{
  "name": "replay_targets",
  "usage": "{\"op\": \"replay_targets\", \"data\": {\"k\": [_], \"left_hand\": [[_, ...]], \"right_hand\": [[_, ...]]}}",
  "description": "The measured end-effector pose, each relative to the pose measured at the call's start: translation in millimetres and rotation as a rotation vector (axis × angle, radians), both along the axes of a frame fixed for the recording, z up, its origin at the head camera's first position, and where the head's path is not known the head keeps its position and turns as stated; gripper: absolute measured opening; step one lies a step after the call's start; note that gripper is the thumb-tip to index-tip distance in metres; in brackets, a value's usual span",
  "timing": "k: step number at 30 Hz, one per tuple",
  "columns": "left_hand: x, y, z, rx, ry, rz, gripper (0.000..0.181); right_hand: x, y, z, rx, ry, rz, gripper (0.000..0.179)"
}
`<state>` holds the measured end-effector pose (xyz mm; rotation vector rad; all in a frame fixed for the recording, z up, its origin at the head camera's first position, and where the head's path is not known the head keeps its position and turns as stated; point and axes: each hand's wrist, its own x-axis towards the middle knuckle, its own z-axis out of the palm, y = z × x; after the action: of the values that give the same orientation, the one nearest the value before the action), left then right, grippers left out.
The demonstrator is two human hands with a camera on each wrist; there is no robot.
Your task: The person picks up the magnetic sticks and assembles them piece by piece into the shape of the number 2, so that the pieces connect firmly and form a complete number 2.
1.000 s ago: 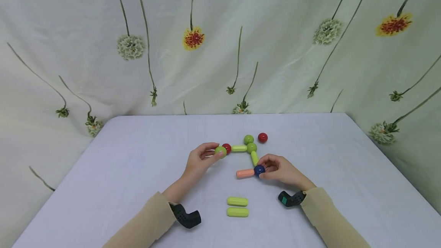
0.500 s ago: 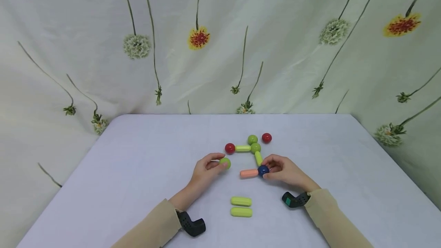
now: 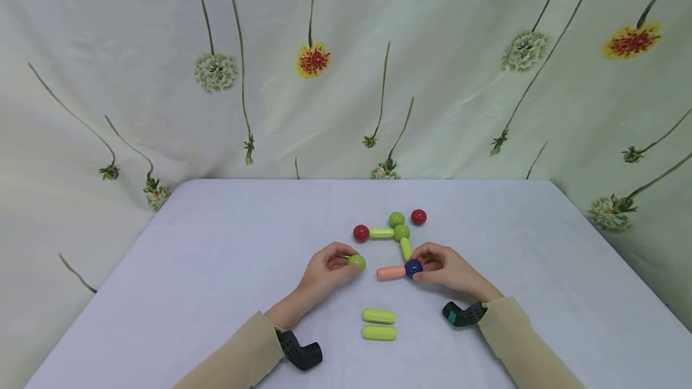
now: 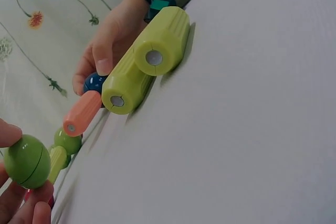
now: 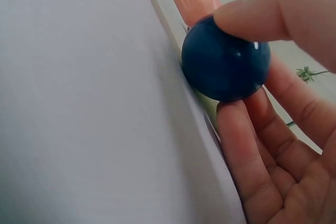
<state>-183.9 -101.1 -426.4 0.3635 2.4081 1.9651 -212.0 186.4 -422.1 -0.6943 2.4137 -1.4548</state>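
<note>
Between thumb and fingers my left hand (image 3: 328, 270) pinches a green ball (image 3: 357, 263), left of the orange stick's free end and apart from it. My right hand (image 3: 444, 266) pinches a dark blue ball (image 5: 226, 61). The orange stick (image 3: 391, 272) juts left from that ball. A yellow-green stick (image 3: 405, 248) runs from the blue ball up to a second green ball (image 3: 402, 232). From there another yellow-green stick (image 3: 381, 233) reaches left to a red ball (image 3: 361, 233). A third green ball (image 3: 396, 218) sits just behind, seemingly touching the second one.
Two loose yellow-green sticks, a farther one (image 3: 378, 316) and a nearer one (image 3: 379, 333), lie side by side before the hands, with metal discs at their ends. A loose red ball (image 3: 418, 217) lies at the back. Behind the white table (image 3: 243, 215) hangs a flowered cloth (image 3: 346, 107).
My left hand has drawn its green ball away from the red ball, toward me and closer to the orange stick's end. The right hand keeps its hold on the blue ball. The view shifted slightly.
</note>
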Motion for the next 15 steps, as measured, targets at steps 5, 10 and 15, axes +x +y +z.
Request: {"op": "replay_targets", "data": {"k": [5,10,15], "left_hand": [[0.8,-0.3,-0.8,-0.022,0.029,-0.041,0.027],[1.7,0.0,-0.3,-0.086,0.03,-0.053,0.026],[2.6,-0.4,1.1,-0.116,0.029,-0.063,0.026]], "right_hand": [[0.8,-0.6,-0.2,0.004,0.003,-0.005,0.033],[1.4,-1.0,0.1,0.004,0.006,-0.006,0.032],[0.6,-1.4,0.2,0.007,0.01,-0.004,0.032]]}}
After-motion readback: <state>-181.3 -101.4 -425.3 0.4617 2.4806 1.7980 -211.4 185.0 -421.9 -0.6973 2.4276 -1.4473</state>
